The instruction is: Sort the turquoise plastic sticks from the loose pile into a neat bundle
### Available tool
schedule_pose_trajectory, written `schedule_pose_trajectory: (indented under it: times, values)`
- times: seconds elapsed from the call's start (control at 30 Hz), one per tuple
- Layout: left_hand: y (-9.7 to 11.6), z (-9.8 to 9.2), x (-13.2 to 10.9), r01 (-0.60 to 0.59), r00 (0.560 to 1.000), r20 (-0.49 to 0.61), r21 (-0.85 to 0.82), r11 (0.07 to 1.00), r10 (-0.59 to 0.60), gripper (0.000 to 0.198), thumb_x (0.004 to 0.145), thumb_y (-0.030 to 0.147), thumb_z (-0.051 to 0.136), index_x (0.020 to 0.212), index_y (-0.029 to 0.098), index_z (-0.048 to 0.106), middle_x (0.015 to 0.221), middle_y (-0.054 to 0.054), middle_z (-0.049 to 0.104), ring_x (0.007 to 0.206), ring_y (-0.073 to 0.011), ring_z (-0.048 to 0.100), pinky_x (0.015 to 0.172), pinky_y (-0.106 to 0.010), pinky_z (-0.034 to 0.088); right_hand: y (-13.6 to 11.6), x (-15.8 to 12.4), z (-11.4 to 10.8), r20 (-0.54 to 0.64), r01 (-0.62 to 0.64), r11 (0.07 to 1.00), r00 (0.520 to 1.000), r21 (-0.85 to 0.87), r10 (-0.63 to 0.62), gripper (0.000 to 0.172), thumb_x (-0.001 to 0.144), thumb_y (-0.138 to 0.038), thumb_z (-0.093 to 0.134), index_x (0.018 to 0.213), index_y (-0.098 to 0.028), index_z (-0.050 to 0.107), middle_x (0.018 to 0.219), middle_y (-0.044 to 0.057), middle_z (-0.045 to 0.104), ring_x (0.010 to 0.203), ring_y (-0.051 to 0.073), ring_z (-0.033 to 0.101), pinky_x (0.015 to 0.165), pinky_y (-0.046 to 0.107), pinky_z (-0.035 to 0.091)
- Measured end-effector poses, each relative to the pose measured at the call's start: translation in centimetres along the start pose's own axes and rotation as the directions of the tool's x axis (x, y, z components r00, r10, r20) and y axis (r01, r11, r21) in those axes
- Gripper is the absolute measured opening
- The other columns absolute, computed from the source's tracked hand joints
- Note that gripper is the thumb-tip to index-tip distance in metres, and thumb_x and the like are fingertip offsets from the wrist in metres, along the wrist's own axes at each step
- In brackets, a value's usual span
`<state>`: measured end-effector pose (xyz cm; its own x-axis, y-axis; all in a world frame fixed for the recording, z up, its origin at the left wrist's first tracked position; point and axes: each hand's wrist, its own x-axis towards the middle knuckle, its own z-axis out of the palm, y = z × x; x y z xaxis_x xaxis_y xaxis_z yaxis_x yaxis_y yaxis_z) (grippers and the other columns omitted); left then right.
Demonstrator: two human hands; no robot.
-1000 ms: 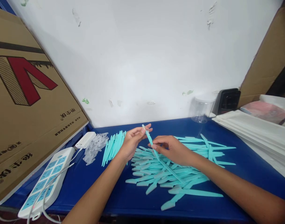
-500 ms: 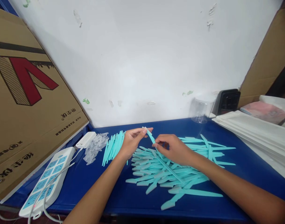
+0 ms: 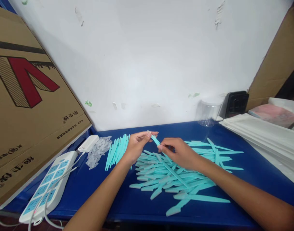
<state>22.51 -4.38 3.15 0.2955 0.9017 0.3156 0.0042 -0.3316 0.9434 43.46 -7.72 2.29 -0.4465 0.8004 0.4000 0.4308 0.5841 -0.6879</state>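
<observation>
Both hands hold one thin teal plastic stick (image 3: 155, 141) above the blue table (image 3: 137, 205). My left hand (image 3: 137, 146) pinches its upper tip, where a small clear cap seems to sit. My right hand (image 3: 179, 154) grips the same stick lower down, fingers closed. Under the hands lies a loose heap of several teal sticks (image 3: 182, 173). A tidy bundle of teal sticks (image 3: 116, 150) lies just left of my left hand. A small pile of clear plastic caps (image 3: 97, 152) lies further left.
A white power strip (image 3: 47, 187) with its cord lies at the front left, below a leaning cardboard box (image 3: 26, 106). At the back right stand a clear jar (image 3: 208, 112) and a black device (image 3: 236, 103). Stacked white sheets (image 3: 269, 138) fill the right side.
The stick's upper end has come down a little and my right hand has slid slightly to the right along it. The piles have not moved.
</observation>
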Motion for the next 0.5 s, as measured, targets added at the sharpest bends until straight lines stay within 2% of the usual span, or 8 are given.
schedule_pose_trajectory:
  times: [0.17, 0.27, 0.4, 0.5]
  values:
    - [-0.3, 0.2, 0.2, -0.012, 0.999, -0.042, -0.040, 0.999, 0.010, 0.034, 0.093, 0.046, 0.064, 0.103, 0.018, 0.081, 0.118, -0.012, 0.075, 0.110, -0.0289, 0.066, 0.095, -0.038, 0.049, -0.5, 0.2, -0.6, -0.024, 0.001, 1.000, 1.000, 0.022, -0.001, 0.034, 0.103, -0.039, 0.050, 0.087, -0.020, 0.073, 0.080, 0.004, 0.071, 0.068, 0.016, 0.059, 0.060, 0.028, 0.040]
    - [-0.2, -0.5, 0.5, -0.010, 0.997, -0.078, -0.115, 0.993, 0.001, 0.034, 0.092, 0.047, 0.067, 0.102, 0.017, 0.080, 0.118, -0.013, 0.075, 0.112, -0.0289, 0.067, 0.099, -0.040, 0.048, -0.6, 0.2, -0.9, -0.026, -0.001, 1.000, 1.000, 0.023, 0.002, 0.034, 0.102, -0.040, 0.051, 0.089, -0.020, 0.075, 0.080, 0.004, 0.071, 0.066, 0.016, 0.059, 0.059, 0.029, 0.041]
    - [0.2, -3.6, 1.4, -0.071, 0.963, -0.270, -0.176, 0.982, 0.021, 0.033, 0.085, 0.047, 0.075, 0.098, 0.016, 0.079, 0.113, -0.013, 0.076, 0.118, -0.0292, 0.065, 0.102, -0.041, 0.048, -0.2, 0.1, -0.9, -0.039, -0.028, 1.000, 0.999, -0.001, 0.028, 0.036, 0.102, -0.041, 0.051, 0.087, -0.019, 0.076, 0.080, 0.005, 0.072, 0.065, 0.017, 0.059, 0.059, 0.030, 0.042]
    - [0.7, -5.7, 1.8, -0.054, 0.955, -0.298, -0.180, 0.982, -0.002, 0.034, 0.083, 0.046, 0.077, 0.095, 0.015, 0.078, 0.115, -0.015, 0.075, 0.122, -0.0311, 0.063, 0.102, -0.042, 0.047, 0.2, 0.1, -0.8, -0.074, -0.042, 0.999, 0.996, 0.012, 0.043, 0.034, 0.101, -0.040, 0.052, 0.086, -0.020, 0.075, 0.082, 0.005, 0.073, 0.068, 0.017, 0.061, 0.061, 0.029, 0.043]
